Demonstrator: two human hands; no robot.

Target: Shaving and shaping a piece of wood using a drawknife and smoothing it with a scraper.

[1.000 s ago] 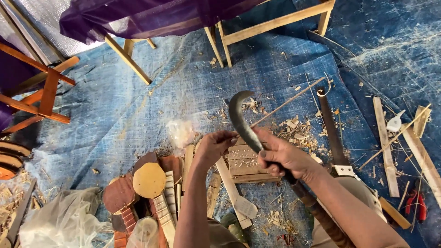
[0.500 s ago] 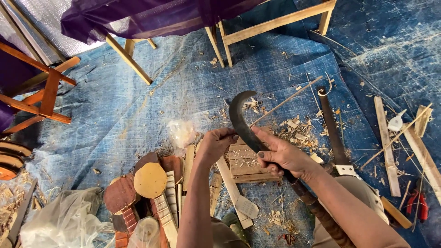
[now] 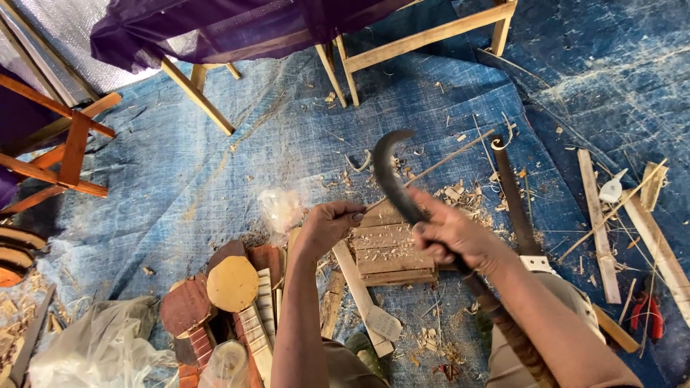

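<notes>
Right hand [image 3: 453, 233]: fingers clamped on curved blade [image 3: 388, 172], tip at 12 o'clock. Left hand [image 3: 327, 226]: fingers pinched together, probably on thin stick [image 3: 431, 170], above wood block [image 3: 388, 251].

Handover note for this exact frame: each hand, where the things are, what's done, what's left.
Right hand: closed on the handle of the curved blade, blade raised, tip pointing up and away.
Left hand: pinching one end of a thin stick, which runs up and to the right past the blade.
Below the hands: a scored wooden block on the blue tarp, a flat wooden paddle piece beside it.
Done: wood shavings lie around the block, so some cutting has happened.
Left: the stick looks long and uncut; how far its shaping has gone can't be told.
</notes>
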